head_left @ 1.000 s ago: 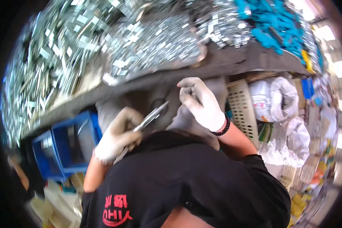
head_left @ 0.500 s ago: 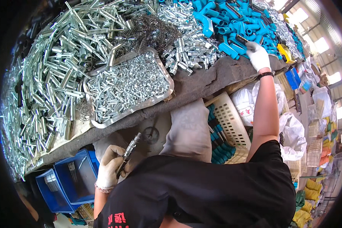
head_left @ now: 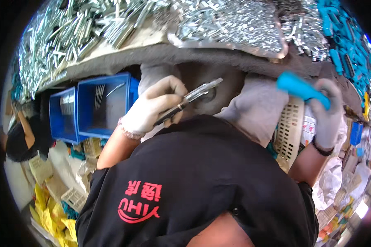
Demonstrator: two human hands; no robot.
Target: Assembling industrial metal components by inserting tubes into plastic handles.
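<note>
In front of my body, my left hand, in a whitish glove, pinches a slim metal shaft with a black section toward its lower end. The shaft tilts up to the right. Over on the right, my gloved right hand grips a teal plastic handle, smeared by motion, its wide end pointing left toward my knee. The two parts are well apart. A heap of similar teal handles lies on the bench at the far right.
Metal tubes are piled at the back left, beside a metal tray of small silvery parts. Blue bins with a few rods stand left of my lap. A cream perforated basket is at my right knee. Another person is far left.
My right hand has left the teal heap and come back toward my lap with a teal plastic handle. My left hand still holds the shaft. The whole view has swung leftward and down.
</note>
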